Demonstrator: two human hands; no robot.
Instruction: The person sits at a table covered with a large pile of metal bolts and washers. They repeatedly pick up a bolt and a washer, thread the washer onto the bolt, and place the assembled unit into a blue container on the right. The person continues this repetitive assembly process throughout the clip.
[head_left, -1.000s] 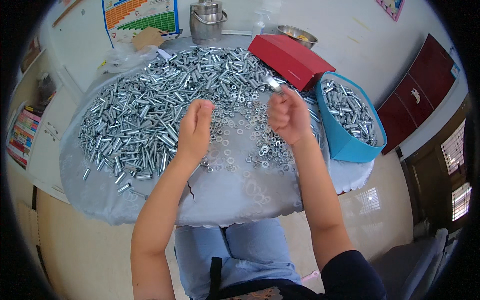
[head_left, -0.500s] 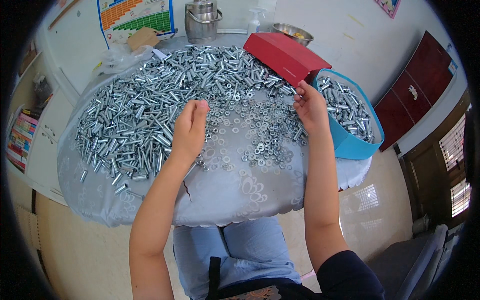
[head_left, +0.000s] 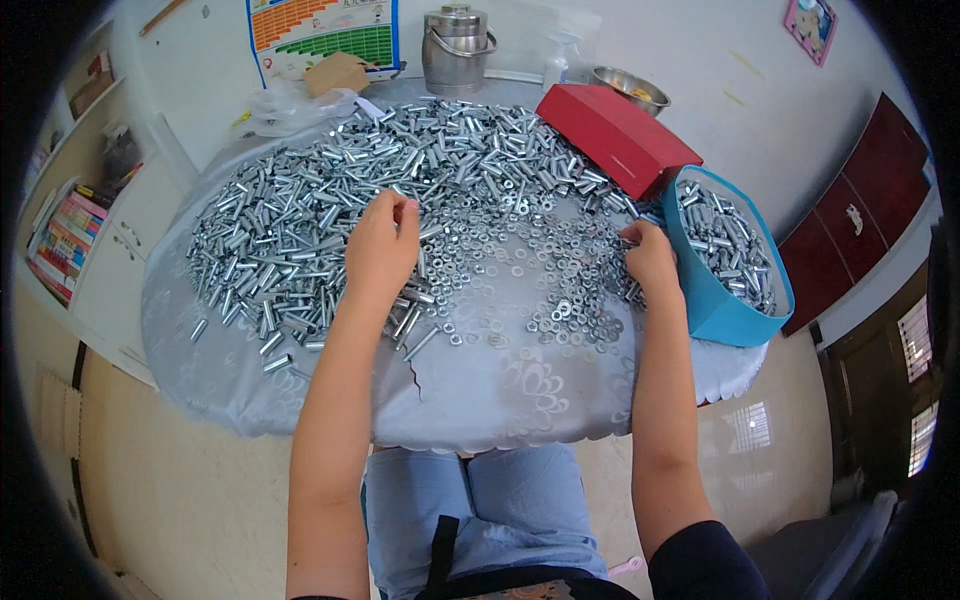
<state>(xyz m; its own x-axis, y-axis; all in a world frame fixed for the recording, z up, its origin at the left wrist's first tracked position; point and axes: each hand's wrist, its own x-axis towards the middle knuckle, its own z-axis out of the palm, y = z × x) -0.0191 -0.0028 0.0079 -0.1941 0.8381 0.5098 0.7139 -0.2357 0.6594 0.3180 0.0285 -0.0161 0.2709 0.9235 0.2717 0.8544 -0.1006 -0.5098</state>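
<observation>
On the table (head_left: pixel 480 400), the left hand (head_left: pixel 380 250) pinches, fingertips together, in the sleeves (head_left: pixel 290 240) while the right hand (head_left: pixel 650 262), its grip unreadable, rests among washers (head_left: pixel 560 300) beside the blue bin (head_left: pixel 715 310), so sorting seems underway, needing a careful single-piece pick.

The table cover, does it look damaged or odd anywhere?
Yes. The silvery table cover has a dark, crack-like tear near its front part, just below the left hand, close to a few stray metal sleeves.
</observation>
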